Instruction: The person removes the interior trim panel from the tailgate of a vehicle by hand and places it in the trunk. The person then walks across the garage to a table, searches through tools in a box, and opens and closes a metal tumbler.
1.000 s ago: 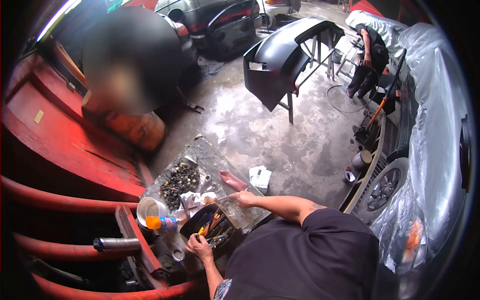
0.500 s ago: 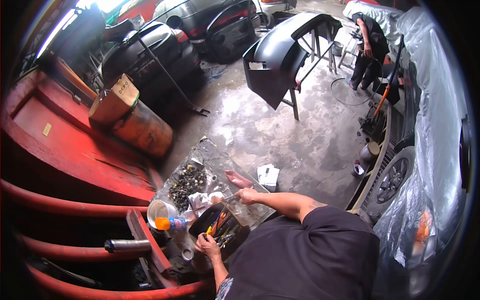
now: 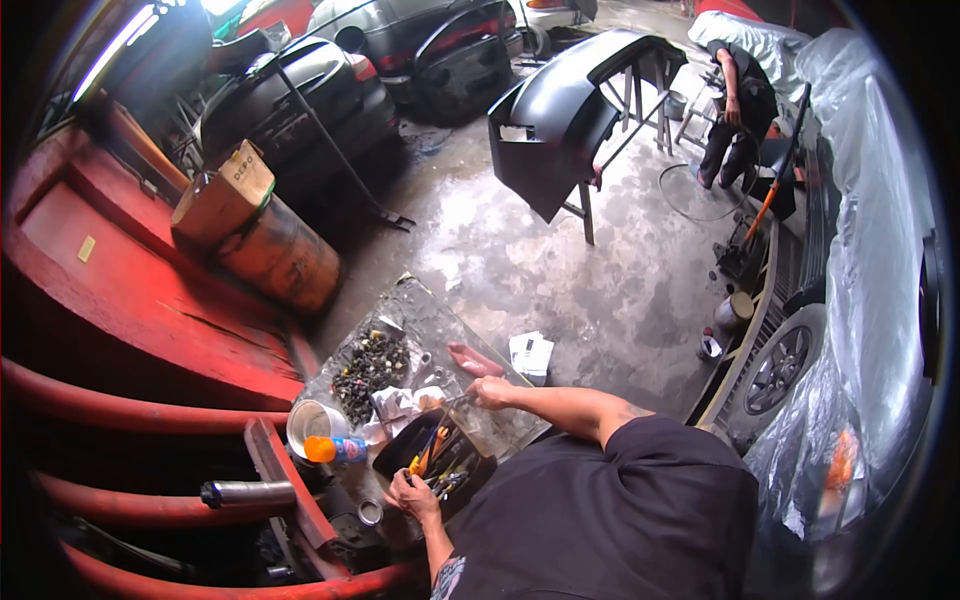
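Note:
A black toolbox [image 3: 401,446] lies at the table's near side, holding several hand tools, some with yellow and orange handles [image 3: 430,452]. My left hand [image 3: 412,495] is at its near left edge, fingers bent and closed beside a yellow handle. Whether they grip that handle or the box edge is unclear. Over the far right corner of the box, my right hand [image 3: 488,392] is closed in a fist; what it grips is too small to make out. Crumpled white paper [image 3: 398,403] is just left of that hand, and a pinkish-red piece [image 3: 475,359] is beyond it.
Left of the box are a white tub [image 3: 315,424], an orange-capped spray can [image 3: 335,449] and a small open can [image 3: 370,512]. A pile of small clips [image 3: 370,377] covers the table's far part. A black bumper [image 3: 560,110] rests on stands; another person [image 3: 735,115] bends at right.
The view has shifted slightly, moving the table and its items a little left. Both hands keep nearly the same places and closed poses.

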`<state>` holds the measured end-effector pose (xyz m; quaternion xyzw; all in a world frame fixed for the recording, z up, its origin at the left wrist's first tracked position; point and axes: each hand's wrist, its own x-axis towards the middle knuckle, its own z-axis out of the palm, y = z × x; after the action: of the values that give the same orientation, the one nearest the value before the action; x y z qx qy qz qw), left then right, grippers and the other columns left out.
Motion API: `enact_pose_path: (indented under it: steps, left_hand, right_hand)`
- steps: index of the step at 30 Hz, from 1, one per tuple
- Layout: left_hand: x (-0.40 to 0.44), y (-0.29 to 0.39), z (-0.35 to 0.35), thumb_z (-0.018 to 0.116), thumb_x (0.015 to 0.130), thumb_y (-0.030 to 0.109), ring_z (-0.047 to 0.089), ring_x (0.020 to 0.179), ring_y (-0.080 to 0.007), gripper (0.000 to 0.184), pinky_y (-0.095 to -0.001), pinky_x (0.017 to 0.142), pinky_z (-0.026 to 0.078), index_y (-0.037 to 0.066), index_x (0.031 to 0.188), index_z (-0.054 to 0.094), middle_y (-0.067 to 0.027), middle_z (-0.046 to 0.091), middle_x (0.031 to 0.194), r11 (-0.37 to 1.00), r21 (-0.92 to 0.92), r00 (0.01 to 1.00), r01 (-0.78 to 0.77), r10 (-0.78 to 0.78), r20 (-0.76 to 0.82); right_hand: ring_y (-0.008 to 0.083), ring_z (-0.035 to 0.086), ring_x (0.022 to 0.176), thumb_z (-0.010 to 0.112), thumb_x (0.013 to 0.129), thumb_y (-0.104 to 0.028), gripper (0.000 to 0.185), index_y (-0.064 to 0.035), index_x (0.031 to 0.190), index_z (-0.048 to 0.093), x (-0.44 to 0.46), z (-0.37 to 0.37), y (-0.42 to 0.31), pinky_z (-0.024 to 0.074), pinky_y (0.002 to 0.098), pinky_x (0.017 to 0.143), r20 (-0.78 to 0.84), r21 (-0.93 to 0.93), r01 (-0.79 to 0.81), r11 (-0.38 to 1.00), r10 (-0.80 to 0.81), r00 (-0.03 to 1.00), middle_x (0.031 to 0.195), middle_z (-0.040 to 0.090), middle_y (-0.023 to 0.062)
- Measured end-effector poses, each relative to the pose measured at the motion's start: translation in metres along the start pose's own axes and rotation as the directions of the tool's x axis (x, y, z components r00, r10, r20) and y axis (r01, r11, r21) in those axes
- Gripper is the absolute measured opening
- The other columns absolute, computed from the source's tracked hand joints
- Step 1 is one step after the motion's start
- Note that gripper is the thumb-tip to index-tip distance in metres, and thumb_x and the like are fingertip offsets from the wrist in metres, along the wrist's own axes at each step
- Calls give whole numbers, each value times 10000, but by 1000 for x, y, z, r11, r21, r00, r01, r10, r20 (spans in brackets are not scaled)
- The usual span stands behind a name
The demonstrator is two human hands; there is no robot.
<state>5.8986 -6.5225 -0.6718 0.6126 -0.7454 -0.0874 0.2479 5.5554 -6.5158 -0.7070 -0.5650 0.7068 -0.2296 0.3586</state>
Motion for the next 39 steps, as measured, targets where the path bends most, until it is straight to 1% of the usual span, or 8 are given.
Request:
enact_pose_path:
  steps: [5,7,9,13,21,26,29,39]
  left_hand:
    - [0,4,-3,668,857,115,606,1165,-299,278,-599,1204,215,87,1133,646,-82,703,1122,999,4,999,32,-32,15]
    - [-1,4,-1,670,855,116,606,1172,-293,286,-598,1206,214,90,1139,652,-77,704,1127,999,7,999,33,-33,14]
    - [0,4,0,673,852,115,607,1180,-287,307,-593,1209,212,101,1158,663,-75,707,1137,1000,7,1000,22,-22,-22]
    - [0,4,1,675,849,117,608,1182,-285,322,-598,1206,214,109,1171,670,-77,708,1135,1000,1,999,26,-26,-24]
    - [1,8,-2,680,835,103,615,1159,-298,266,-594,1195,238,102,1100,674,-83,709,1109,1000,17,999,21,-20,-44]
    - [3,8,-2,673,837,90,616,1153,-300,259,-594,1191,244,102,1096,672,-82,708,1099,1000,3,999,13,-13,-44]
    - [2,8,-2,670,836,86,616,1152,-298,258,-595,1188,247,100,1094,671,-83,708,1099,1000,2,999,11,-11,-50]
    - [3,8,-3,632,854,117,618,1158,-288,234,-603,1184,250,90,1084,666,-83,714,1102,1000,26,999,11,-10,-45]
  right_hand:
    - [378,686,1084,612,824,-192,450,-154,1262,706,-1,-7,-7,543,506,911,41,-19,1,1000,0,999,1142,723,198]
    - [379,686,1082,615,823,-189,446,-152,1258,708,1,-7,-5,544,508,905,37,-18,8,1000,-7,999,1145,721,200]
    - [380,687,1080,619,822,-185,442,-150,1253,709,2,-6,-3,546,509,899,34,-18,14,1000,-13,999,1149,719,202]
    - [387,685,1077,627,823,-183,439,-149,1254,706,2,-2,-1,546,507,897,14,-24,36,999,-35,999,1142,718,208]
    - [401,680,1072,632,832,-187,414,-154,1238,708,4,-6,-3,543,515,895,47,-53,41,998,-38,998,1126,720,203]
    - [405,680,1056,641,834,-198,350,-131,1170,712,4,-8,-5,541,527,881,40,-85,66,994,-63,997,1070,720,215]
    - [406,681,1049,639,831,-194,317,-115,1130,709,7,-8,-4,540,531,876,64,-106,78,991,-71,995,1057,720,217]
    - [417,678,1047,630,830,-186,319,-114,1133,698,6,-7,-6,541,534,881,26,-102,87,991,-85,996,1062,715,219]
